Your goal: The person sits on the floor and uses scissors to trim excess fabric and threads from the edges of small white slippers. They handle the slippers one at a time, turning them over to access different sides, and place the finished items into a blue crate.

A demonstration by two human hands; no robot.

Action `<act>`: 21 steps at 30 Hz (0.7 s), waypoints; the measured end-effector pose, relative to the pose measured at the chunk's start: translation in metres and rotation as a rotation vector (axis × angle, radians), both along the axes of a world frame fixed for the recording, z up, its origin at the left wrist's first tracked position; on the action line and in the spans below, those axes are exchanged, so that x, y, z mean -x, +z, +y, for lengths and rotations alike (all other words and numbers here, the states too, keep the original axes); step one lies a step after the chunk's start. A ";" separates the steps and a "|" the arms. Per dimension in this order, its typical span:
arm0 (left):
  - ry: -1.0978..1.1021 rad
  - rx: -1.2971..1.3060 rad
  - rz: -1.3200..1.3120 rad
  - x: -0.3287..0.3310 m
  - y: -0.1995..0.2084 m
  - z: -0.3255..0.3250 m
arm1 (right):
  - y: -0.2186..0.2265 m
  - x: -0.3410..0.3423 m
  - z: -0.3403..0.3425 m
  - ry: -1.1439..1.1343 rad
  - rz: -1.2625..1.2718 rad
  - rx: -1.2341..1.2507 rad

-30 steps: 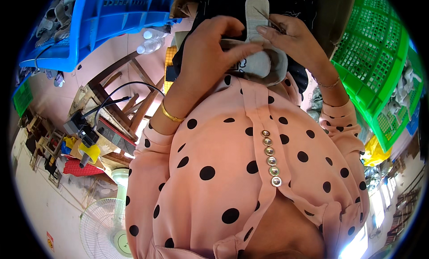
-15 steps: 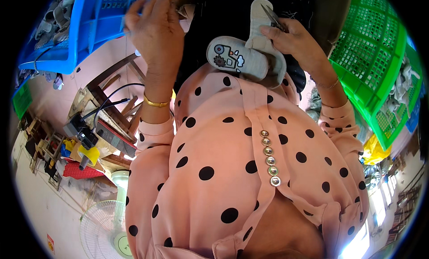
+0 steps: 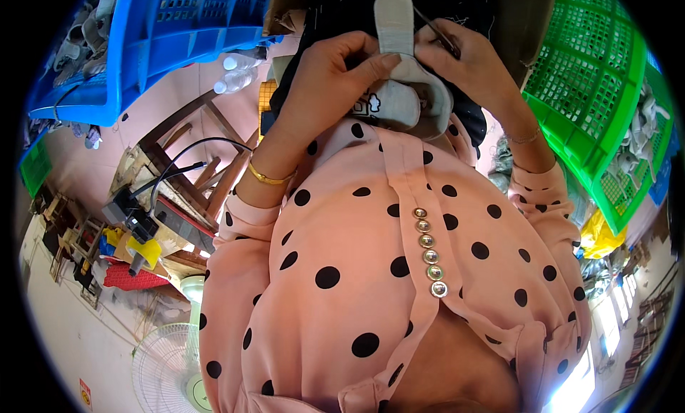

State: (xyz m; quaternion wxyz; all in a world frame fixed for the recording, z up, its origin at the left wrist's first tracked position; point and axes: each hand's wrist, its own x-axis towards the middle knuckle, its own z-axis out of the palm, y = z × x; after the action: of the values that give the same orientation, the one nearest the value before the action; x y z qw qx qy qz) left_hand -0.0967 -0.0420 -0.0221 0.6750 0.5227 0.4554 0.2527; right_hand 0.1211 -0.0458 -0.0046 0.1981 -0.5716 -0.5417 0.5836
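Observation:
A pale grey fabric shoe upper (image 3: 399, 105) with a printed picture rests on my lap, its rounded tab (image 3: 394, 28) pointing away from me. My left hand (image 3: 335, 74) is closed, thumb and forefinger pinching the upper's left edge at the base of the tab; the hand covers most of the print. On the other side, my right hand (image 3: 460, 56) is closed around small dark metal scissors (image 3: 446, 39). Its fingertips touch the tab's right side. The scissors' blades point up and left beside the tab; their handles are hidden in the palm.
A blue plastic crate (image 3: 143, 78) with grey pieces stands at the left, and a green crate (image 3: 578, 92) at the right. Clear bottles (image 3: 235, 78) lie near the blue crate. A wooden stand (image 3: 189, 138) with a cable and a fan (image 3: 171, 363) are on the left.
My left hand has come down and right from above the left side and now pinches the upper. The upper's tab has turned more upright. My right hand has shifted slightly, keeping the scissors.

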 end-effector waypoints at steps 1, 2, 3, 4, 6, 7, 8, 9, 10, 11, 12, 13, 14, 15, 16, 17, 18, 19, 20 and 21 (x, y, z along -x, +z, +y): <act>0.013 0.044 -0.030 0.002 0.001 0.001 | 0.006 0.000 -0.003 0.069 -0.061 -0.074; 0.019 0.091 -0.065 0.002 0.001 0.002 | 0.009 -0.002 -0.006 0.132 -0.127 -0.146; 0.004 0.100 -0.059 0.002 0.002 0.003 | 0.002 0.000 -0.010 0.140 -0.135 -0.270; -0.010 0.108 -0.052 0.003 0.003 0.004 | 0.000 0.001 -0.011 0.106 -0.114 -0.269; 0.025 0.129 -0.075 0.002 0.005 0.003 | -0.002 0.002 -0.009 0.041 -0.074 -0.273; 0.073 0.145 -0.103 0.001 0.007 0.003 | -0.009 -0.006 -0.006 -0.055 0.054 -0.260; 0.124 0.154 -0.129 0.001 0.009 0.004 | -0.003 -0.011 0.000 -0.176 0.065 -0.183; 0.160 0.149 -0.120 0.002 0.009 0.004 | -0.009 -0.019 0.000 -0.249 0.047 -0.192; 0.196 0.143 -0.111 0.003 0.010 0.004 | -0.014 -0.028 0.000 -0.321 0.030 -0.202; 0.231 0.135 -0.102 0.005 0.011 0.006 | -0.007 -0.030 -0.001 -0.316 0.011 -0.196; 0.237 0.126 -0.115 0.006 0.014 0.008 | 0.003 -0.030 -0.001 -0.282 -0.033 -0.185; 0.244 0.117 -0.127 0.005 0.017 0.009 | 0.015 -0.029 -0.001 -0.248 -0.076 -0.175; 0.248 0.110 -0.142 0.005 0.019 0.010 | 0.019 -0.029 -0.003 -0.212 -0.110 -0.215; 0.255 0.112 -0.196 0.004 0.018 0.010 | 0.024 -0.030 -0.005 -0.177 -0.143 -0.257; 0.276 0.127 -0.215 0.003 0.020 0.010 | 0.028 -0.029 -0.006 -0.143 -0.175 -0.301; 0.293 0.146 -0.236 0.000 0.023 0.010 | 0.029 -0.029 -0.009 -0.121 -0.184 -0.359; 0.310 0.164 -0.257 -0.002 0.025 0.010 | 0.032 -0.028 -0.013 -0.099 -0.193 -0.416; 0.314 0.148 -0.250 -0.003 0.025 0.010 | 0.043 -0.030 -0.014 -0.041 -0.312 -0.314; 0.316 0.137 -0.244 -0.004 0.023 0.009 | 0.043 -0.031 -0.019 -0.034 -0.338 -0.352; 0.318 0.127 -0.239 -0.005 0.022 0.008 | 0.042 -0.031 -0.025 -0.028 -0.364 -0.390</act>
State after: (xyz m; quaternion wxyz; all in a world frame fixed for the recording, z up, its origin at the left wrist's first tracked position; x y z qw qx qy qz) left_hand -0.0913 -0.0339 0.0001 0.7074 0.3672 0.4637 0.3871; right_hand 0.1522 -0.0703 0.0373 0.2118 -0.6257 -0.6626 0.3530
